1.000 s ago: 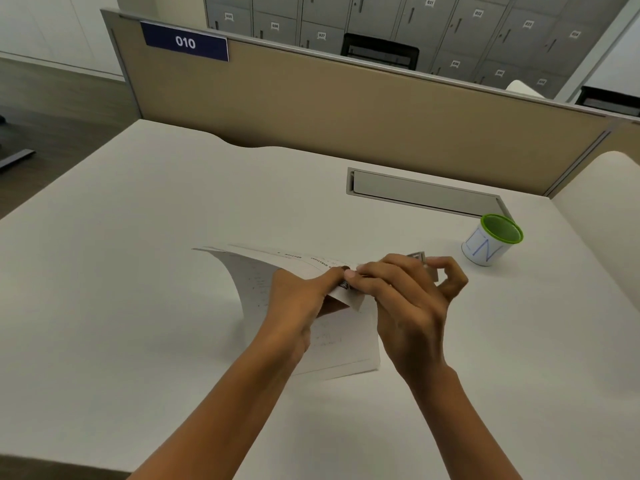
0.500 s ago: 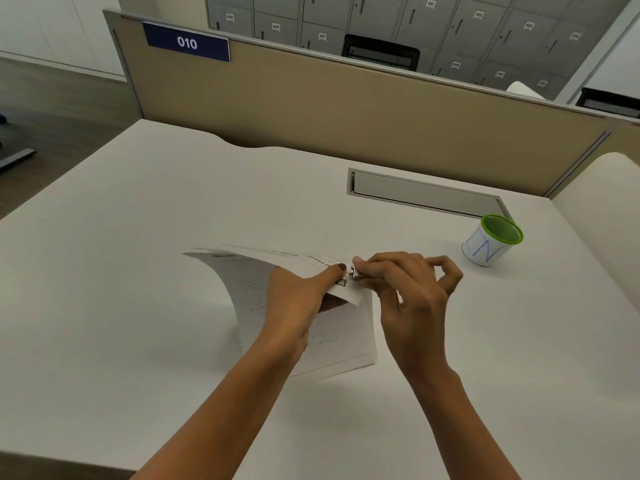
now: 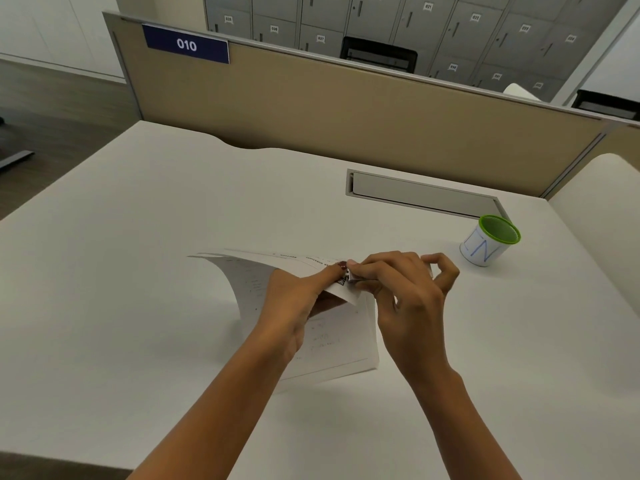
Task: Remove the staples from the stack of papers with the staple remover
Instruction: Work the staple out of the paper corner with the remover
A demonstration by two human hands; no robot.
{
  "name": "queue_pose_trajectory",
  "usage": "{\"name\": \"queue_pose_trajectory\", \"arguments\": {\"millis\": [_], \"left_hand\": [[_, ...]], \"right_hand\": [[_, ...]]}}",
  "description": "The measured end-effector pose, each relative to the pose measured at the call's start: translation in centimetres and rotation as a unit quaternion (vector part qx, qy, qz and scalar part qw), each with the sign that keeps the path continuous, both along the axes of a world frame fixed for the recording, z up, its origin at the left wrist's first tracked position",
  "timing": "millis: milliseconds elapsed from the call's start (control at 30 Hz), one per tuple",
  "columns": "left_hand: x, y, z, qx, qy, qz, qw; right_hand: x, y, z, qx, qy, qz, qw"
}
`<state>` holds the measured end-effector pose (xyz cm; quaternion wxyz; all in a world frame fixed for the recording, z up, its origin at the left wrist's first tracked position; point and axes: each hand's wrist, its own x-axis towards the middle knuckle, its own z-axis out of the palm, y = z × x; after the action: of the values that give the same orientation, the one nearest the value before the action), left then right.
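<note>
The stack of papers [image 3: 339, 344] lies on the worktop [image 3: 138, 271] in front of the person, its lower sheets flat and its upper sheets curled up and over towards the far side; paper like this is light, limp and easily torn, so it likely needs holding close to the stapled corner rather than out at a free edge, where it would only flop; the left hand [image 3: 294, 299] does just that, its fingers [image 3: 332, 271] clamped on the raised corner, thumb on top; the right hand [image 3: 405, 292] has its fingers [image 3: 374, 268] closed round the staple remover [image 3: 352, 276], a small metal tool that shows only as a glint at the fingertips, right against the pinched corner; the tool looks stiff and hard but small and probably slippery, best gripped firmly by its sides; the staple itself is hidden between the two hands, so I cannot tell whether the tool has caught it; too hard a pull could rip the corner

A white cup with a green rim [image 3: 485, 245] stands well apart to the right, and a grey cable hatch [image 3: 422, 199] is set into the worktop beyond it; a beige partition [image 3: 346, 109] with a blue sign [image 3: 187, 46] reading 010 closes the far edge; none of these stands in the way of either hand
</note>
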<state>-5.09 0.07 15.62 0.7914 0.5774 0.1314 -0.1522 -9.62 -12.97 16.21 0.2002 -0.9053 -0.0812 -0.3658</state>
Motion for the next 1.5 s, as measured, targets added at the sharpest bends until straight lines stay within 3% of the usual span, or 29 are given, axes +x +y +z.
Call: {"name": "queue_pose_trajectory", "arguments": {"millis": [400, 733, 1000, 1167, 1267, 1333, 1500], "left_hand": [[-0.2, -0.1, 0.0, -0.011, 0.003, 0.02, 1.0], [-0.3, -0.6, -0.1, 0.025, -0.008, 0.019, 0.999], [-0.3, -0.9, 0.5, 0.009, -0.026, 0.012, 1.0], [-0.2, -1.4, 0.7, -0.004, -0.035, 0.024, 0.999], [0.1, -1.3, 0.7, -0.018, -0.027, 0.042, 0.999], [0.1, -1.3, 0.6, -0.013, -0.027, 0.041, 0.999], [-0.1, -1.6, 0.5, -0.007, -0.017, 0.039, 0.999]], "right_hand": [[-0.3, 0.3, -0.1, -0.003, -0.006, -0.046, 0.999], [0.1, -0.4, 0.0, -0.005, -0.008, -0.004, 1.0], [0.1, -0.7, -0.4, -0.055, -0.128, -0.007, 0.99], [-0.2, -1.5, -1.3, -0.129, -0.242, -0.032, 0.961], [-0.3, -1.4, -1.2, -0.121, -0.284, -0.046, 0.95], [-0.2, -1.3, -1.0, -0.079, -0.26, -0.053, 0.961], [0.0, -1.6, -0.7, 0.04, -0.104, -0.047, 0.993]]}}
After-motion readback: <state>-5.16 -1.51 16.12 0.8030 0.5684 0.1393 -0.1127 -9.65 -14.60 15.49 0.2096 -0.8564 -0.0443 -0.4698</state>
